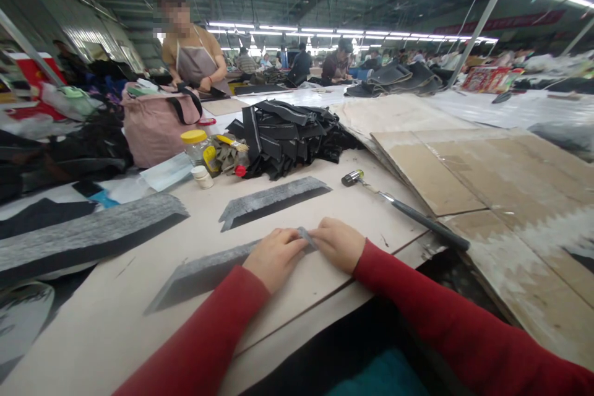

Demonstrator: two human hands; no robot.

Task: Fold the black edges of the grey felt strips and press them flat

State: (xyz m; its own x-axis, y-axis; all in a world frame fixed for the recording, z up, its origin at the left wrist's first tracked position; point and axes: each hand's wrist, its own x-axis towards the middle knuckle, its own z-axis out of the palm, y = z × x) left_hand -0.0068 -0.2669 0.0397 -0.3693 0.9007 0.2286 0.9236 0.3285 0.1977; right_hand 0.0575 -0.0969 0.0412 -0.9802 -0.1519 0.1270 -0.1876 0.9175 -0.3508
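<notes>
Grey strip (pixel 208 269), dark-edged, slant-ended, tip raised, pinched by left fingers (pixel 288 237) and right fingers (pixel 325 233)

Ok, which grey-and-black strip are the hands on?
The front strip, with left hand and right hand at its right end; the strip behind and wider strip at left lie untouched.

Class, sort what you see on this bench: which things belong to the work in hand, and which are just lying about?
Likely part of the work:
near strip, left hand and right hand at its end
similar strip beyond
pile of dark pieces
hammer

Seemingly just lying about:
pink bag
yellow-lidded jar
white bottle
</notes>
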